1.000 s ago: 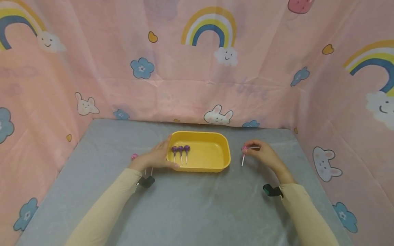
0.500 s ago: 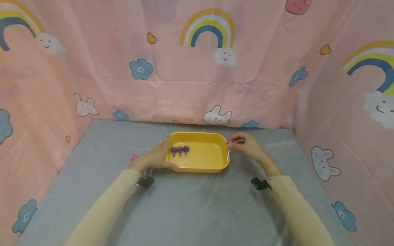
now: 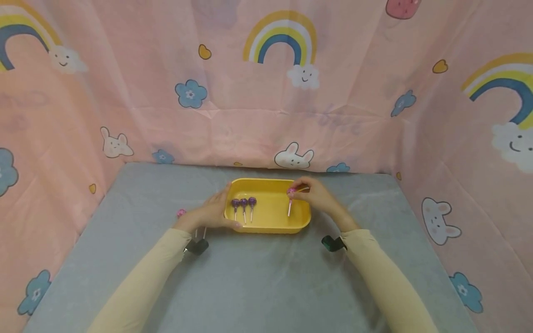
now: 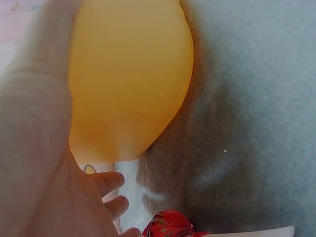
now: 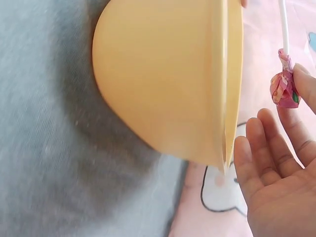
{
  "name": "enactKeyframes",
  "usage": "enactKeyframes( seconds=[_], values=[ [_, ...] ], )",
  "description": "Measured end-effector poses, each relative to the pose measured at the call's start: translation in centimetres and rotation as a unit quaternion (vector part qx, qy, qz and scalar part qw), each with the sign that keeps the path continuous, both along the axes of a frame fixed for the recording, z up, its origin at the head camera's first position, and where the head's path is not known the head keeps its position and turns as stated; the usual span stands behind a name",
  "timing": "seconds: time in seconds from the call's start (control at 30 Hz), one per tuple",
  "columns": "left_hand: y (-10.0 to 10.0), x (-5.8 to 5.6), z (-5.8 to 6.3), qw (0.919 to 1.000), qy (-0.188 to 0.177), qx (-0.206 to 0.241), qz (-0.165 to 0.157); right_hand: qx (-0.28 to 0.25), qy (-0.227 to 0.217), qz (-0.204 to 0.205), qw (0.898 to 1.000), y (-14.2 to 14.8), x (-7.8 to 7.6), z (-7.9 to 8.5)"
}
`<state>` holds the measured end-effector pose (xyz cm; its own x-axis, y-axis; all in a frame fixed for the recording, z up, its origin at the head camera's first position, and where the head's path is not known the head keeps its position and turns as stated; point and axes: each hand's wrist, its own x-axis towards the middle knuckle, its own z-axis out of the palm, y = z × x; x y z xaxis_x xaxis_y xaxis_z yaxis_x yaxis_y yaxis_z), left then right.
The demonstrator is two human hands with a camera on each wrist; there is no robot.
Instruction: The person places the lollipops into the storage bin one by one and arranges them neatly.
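A yellow rectangular tub [image 3: 275,229] with rounded corners stands on the grey cloth. Three purple lollipops [image 3: 244,202] lie side by side in its left part, white sticks towards me. My left hand [image 3: 213,212] grips the tub's left end, thumb at the near side and fingers along the far side. Over the tub's right part, my right hand [image 3: 310,192] pinches a pink-wrapped lollipop [image 5: 285,89] by its candy, between thumb and fingers. Its white stick points towards me. A pale thin streak also shows between those fingers in the head view.
Left of the tub, a pink lollipop [image 3: 181,213] lies partly behind my left wrist, where two white sticks stick out. A red-wrapped lollipop [image 4: 170,224] shows near the left fingers. Pink printed curtains [image 3: 245,134] stand along the back and sides of the grey table [image 3: 266,282].
My right hand has moved left with the pink lollipop, from beside the tub across its right rim to over the inside. The left hand has stayed at the tub's left end.
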<state>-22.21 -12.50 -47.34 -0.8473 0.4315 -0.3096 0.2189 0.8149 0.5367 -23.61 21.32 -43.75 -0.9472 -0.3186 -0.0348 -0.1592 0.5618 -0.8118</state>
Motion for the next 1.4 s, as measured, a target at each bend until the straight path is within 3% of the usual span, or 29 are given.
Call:
enactKeyframes(
  seconds=[1.0,1.4],
  values=[
    [0.0,0.4,0.6,0.9999,0.005,0.003,-0.013,0.013,-0.003,0.028,1.0,-4.5,-1.5,-1.1],
    [0.1,0.5,0.8,0.9999,0.004,0.001,-0.012,0.024,-0.021,0.02,0.999,-5.8,-1.7,-1.9]
  ],
)
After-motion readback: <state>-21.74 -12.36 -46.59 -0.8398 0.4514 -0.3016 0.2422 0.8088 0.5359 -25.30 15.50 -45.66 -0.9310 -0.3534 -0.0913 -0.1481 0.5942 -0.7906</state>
